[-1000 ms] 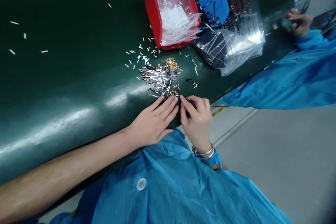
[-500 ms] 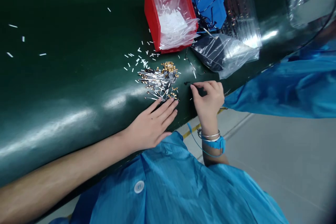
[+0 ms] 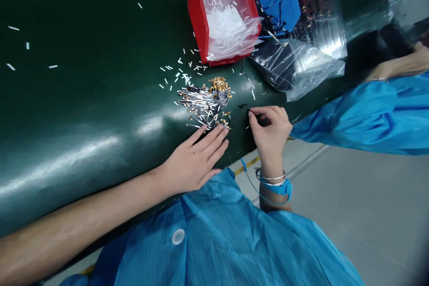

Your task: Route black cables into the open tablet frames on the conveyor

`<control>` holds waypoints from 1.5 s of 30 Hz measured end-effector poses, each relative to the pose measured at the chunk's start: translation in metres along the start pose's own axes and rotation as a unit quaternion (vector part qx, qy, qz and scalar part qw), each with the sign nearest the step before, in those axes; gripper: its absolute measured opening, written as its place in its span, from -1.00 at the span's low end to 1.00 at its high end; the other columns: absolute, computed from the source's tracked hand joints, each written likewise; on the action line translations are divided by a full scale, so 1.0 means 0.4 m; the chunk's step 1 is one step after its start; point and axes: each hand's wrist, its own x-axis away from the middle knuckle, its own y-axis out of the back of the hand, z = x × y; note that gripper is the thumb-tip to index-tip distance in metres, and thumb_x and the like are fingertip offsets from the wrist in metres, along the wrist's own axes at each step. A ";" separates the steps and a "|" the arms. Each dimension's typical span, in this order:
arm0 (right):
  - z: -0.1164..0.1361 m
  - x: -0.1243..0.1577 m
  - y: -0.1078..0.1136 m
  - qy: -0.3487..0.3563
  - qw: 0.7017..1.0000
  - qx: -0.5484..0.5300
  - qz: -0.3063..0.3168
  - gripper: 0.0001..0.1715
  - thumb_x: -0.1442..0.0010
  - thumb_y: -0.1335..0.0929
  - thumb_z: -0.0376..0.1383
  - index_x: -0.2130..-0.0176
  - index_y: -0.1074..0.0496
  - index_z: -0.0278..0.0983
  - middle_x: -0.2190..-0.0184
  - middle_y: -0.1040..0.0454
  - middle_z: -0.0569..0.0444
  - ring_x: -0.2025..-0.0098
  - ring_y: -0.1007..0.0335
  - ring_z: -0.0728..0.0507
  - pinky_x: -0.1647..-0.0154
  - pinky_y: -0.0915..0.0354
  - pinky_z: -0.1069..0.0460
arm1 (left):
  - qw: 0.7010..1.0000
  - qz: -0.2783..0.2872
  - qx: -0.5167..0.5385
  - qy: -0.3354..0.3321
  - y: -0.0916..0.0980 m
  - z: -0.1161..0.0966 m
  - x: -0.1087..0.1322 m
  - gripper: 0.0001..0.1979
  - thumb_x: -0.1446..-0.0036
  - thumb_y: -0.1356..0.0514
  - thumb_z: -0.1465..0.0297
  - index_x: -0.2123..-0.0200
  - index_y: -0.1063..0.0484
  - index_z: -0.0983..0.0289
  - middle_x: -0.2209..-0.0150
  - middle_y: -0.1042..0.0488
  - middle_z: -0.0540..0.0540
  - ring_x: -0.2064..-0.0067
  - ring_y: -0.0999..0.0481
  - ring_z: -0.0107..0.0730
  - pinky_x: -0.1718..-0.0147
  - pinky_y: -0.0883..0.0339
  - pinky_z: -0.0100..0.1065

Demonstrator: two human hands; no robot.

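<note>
My left hand lies flat on the green work surface with its fingers stretched out, the fingertips at the near edge of a pile of small flat cable strips. These strips are dark with white sections, and many have gold-coloured ends. To the right of the pile, my right hand rests with thumb and index finger pressed together in a pinch. Whatever may be between those fingertips is too small to make out. A tiny black piece lies just left of the pinch.
Small white slips are scattered behind the pile. Beyond stand a red bin with bagged white pieces and a blue bin with black strips. Nearby are a clear bag and a clear tray. A co-worker's sleeve reaches in from the right.
The view has shifted slightly, and both hands keep nearly the same pose beside the pile. At the right, the co-worker's hand and forearm now show more clearly.
</note>
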 end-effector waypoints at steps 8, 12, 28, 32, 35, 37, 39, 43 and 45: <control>-0.006 -0.010 0.009 0.023 1.000 -0.014 0.008 -0.91 -0.09 -0.39 -0.38 0.44 -0.50 -0.25 0.50 -0.47 0.12 0.43 -0.30 -0.05 0.43 -0.26 0.02 | 0.998 -0.007 -0.040 0.047 -0.003 -0.010 -0.059 -0.40 -0.28 -0.01 0.14 -0.20 -0.24 0.49 -0.27 -0.16 0.38 -0.32 -0.10 0.00 -0.27 0.05 -0.06; 0.011 -0.023 0.017 0.098 0.991 -0.067 0.063 -0.88 -0.19 -0.37 -0.29 0.38 -0.50 -0.22 0.42 -0.50 0.10 0.35 -0.37 -0.06 0.40 -0.30 0.01 | 0.998 0.000 -0.045 0.045 -0.011 -0.003 -0.074 -0.41 -0.29 0.00 0.16 -0.19 -0.25 0.51 -0.25 -0.20 0.37 -0.31 -0.13 0.00 -0.27 0.05 -0.06; 0.005 -0.014 0.007 0.249 0.964 -0.066 0.070 -0.88 -0.19 -0.35 -0.39 0.30 -0.51 -0.21 0.38 -0.52 0.06 0.32 -0.35 -0.07 0.31 -0.36 -0.01 | 0.999 0.011 -0.038 0.029 -0.012 0.006 -0.071 -0.42 -0.32 0.05 0.18 -0.22 -0.22 0.50 -0.25 -0.22 0.30 -0.30 -0.14 0.00 -0.27 0.04 -0.05; 0.008 0.018 0.013 0.228 0.971 -0.037 0.054 -0.80 -0.18 -0.35 -0.41 0.22 -0.52 -0.19 0.32 -0.53 0.05 0.27 -0.33 -0.08 0.27 -0.37 -0.02 | 0.999 0.015 -0.043 0.028 -0.013 0.006 -0.071 -0.40 -0.32 0.06 0.17 -0.23 -0.21 0.50 -0.26 -0.21 0.29 -0.30 -0.14 -0.01 -0.27 0.05 -0.06; 0.010 0.040 0.015 0.213 0.976 -0.024 0.047 -0.73 -0.17 -0.34 -0.43 0.15 -0.52 -0.19 0.26 -0.54 0.02 0.23 -0.34 -0.10 0.24 -0.39 -0.03 | 0.998 0.019 -0.043 0.030 -0.014 0.005 -0.072 -0.40 -0.32 0.06 0.16 -0.24 -0.19 0.49 -0.27 -0.20 0.29 -0.30 -0.13 -0.01 -0.28 0.06 -0.07; 0.012 0.049 0.016 0.207 0.977 -0.008 0.044 -0.70 -0.18 -0.33 -0.44 0.12 -0.53 -0.17 0.23 -0.55 0.02 0.22 -0.35 -0.11 0.23 -0.40 -0.05 | 0.998 0.022 -0.040 0.032 -0.013 0.005 -0.072 -0.39 -0.32 0.06 0.15 -0.25 -0.17 0.49 -0.28 -0.18 0.28 -0.31 -0.11 -0.03 -0.28 0.07 -0.08; 0.014 0.054 0.015 0.201 0.979 0.008 0.045 -0.68 -0.18 -0.33 -0.44 0.11 -0.53 -0.16 0.21 -0.55 0.02 0.21 -0.37 -0.12 0.21 -0.41 -0.07 | 0.999 0.025 -0.035 0.028 -0.013 0.005 -0.072 -0.38 -0.32 0.07 0.15 -0.25 -0.16 0.50 -0.29 -0.15 0.27 -0.32 -0.08 -0.04 -0.28 0.07 -0.09; 0.016 0.056 0.014 0.204 0.978 0.006 0.033 -0.68 -0.17 -0.32 -0.46 0.11 -0.52 -0.19 0.18 -0.56 0.00 0.19 -0.37 -0.13 0.20 -0.43 -0.07 | 0.999 0.029 -0.031 0.011 -0.014 0.007 -0.073 -0.39 -0.32 0.06 0.16 -0.27 -0.14 0.47 -0.30 -0.15 0.25 -0.32 -0.09 -0.05 -0.27 0.05 -0.10; 0.016 0.057 0.013 0.206 0.978 0.000 0.025 -0.69 -0.17 -0.32 -0.46 0.11 -0.52 -0.20 0.18 -0.56 0.00 0.19 -0.37 -0.14 0.20 -0.43 -0.07 | 0.999 0.026 -0.030 0.010 -0.015 0.007 -0.073 -0.41 -0.32 0.05 0.17 -0.27 -0.14 0.45 -0.29 -0.16 0.23 -0.31 -0.12 -0.05 -0.26 0.02 -0.10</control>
